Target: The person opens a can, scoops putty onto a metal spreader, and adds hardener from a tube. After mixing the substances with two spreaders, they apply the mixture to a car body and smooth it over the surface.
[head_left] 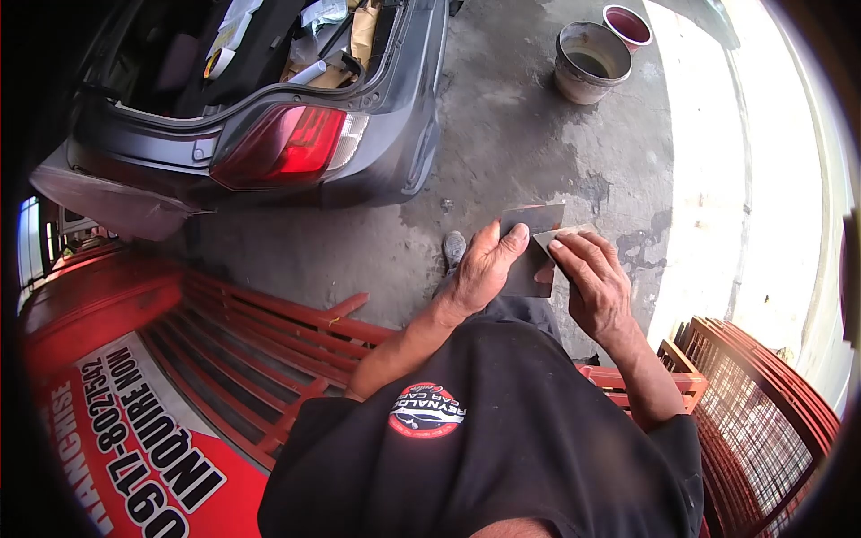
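My left hand (484, 269) is closed on a thin dark rectangular plate (529, 280), its thumb pressed flat across the face. Close in front of my body, my right hand (596, 282) pinches a small flat greyish-tan piece (544, 240) between thumb and fingers. That piece overlaps the right side of the plate, and its exact kind does not show. A brownish patch lies on the plate near the right fingertips.
A dark grey car (377, 170) with its rear opening exposed and a red tail light (291, 143) stands ahead to the left. Two buckets, one grey (587, 85) and one maroon (639, 45), sit on the concrete floor. A red slatted bench (233, 327) is at lower left, stacked red mesh frames (753, 421) at right.
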A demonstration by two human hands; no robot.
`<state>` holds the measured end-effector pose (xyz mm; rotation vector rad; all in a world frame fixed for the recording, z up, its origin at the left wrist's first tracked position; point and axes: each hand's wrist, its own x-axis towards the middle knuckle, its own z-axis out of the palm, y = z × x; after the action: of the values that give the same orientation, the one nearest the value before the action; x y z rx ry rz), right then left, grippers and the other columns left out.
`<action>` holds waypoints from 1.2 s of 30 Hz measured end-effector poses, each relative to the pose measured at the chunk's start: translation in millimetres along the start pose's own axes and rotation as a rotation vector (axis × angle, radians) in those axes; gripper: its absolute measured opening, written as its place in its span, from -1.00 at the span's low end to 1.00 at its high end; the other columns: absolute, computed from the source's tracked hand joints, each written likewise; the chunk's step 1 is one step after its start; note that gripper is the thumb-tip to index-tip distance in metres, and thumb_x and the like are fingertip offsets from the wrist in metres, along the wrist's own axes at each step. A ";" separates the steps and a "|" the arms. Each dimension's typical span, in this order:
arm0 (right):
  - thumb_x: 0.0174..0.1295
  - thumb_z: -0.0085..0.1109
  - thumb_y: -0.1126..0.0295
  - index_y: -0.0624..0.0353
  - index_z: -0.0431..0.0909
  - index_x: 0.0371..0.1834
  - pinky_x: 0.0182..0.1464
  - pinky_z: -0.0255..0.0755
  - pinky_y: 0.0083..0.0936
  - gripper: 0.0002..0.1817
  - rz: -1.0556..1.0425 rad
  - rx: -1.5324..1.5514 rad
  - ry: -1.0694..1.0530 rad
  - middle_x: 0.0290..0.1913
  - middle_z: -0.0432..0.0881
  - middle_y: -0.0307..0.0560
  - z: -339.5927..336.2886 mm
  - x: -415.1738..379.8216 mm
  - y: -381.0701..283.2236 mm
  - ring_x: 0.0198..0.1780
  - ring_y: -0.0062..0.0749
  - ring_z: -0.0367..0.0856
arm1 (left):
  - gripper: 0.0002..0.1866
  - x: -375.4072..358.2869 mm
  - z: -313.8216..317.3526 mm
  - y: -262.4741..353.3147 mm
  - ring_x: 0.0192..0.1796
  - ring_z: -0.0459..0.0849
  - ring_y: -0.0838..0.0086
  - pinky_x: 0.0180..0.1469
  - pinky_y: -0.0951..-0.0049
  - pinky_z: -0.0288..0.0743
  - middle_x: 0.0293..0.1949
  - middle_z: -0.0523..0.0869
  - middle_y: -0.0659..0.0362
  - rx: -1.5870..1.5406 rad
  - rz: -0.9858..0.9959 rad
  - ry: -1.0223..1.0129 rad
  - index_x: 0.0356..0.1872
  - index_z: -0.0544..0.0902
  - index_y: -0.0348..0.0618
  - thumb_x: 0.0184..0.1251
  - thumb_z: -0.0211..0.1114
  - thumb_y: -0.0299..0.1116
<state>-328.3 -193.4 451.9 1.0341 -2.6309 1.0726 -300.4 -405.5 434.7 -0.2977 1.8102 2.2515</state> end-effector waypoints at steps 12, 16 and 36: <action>0.03 0.32 0.60 0.13 0.65 0.28 0.29 0.55 -0.14 -0.38 -0.162 0.200 -0.099 0.27 0.66 0.03 -29.4 11.7 -37.8 0.26 0.09 0.59 | -0.75 5.3 9.5 15.1 -0.08 0.74 0.45 0.02 0.33 0.68 -0.09 0.73 0.10 -0.400 0.018 0.369 0.11 0.58 -0.33 0.65 0.10 -0.38; 0.10 0.28 0.65 0.15 0.63 0.30 0.31 0.53 -0.11 -0.41 -0.099 0.014 -0.004 0.31 0.63 0.05 11.1 -6.8 -11.8 0.31 0.12 0.56 | -0.77 2.0 -9.7 1.9 0.05 0.80 0.29 0.13 0.20 0.74 -0.02 0.76 0.07 -0.812 -0.184 0.203 0.10 0.60 -0.26 0.61 0.11 -0.39; 0.08 0.29 0.69 0.08 0.68 0.21 0.26 0.57 -0.16 -0.44 -0.032 0.029 -0.101 0.17 0.70 -0.05 6.3 12.8 -31.7 0.21 0.03 0.64 | -0.64 -27.1 -5.6 19.9 -0.12 0.57 0.67 -0.01 0.48 0.52 -0.15 0.71 0.25 0.090 0.123 0.106 0.07 0.63 -0.39 0.71 0.11 -0.22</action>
<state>-317.1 -221.0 469.8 1.1613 -2.6745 1.0819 -280.7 -416.7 460.2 -0.3027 2.0295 2.2655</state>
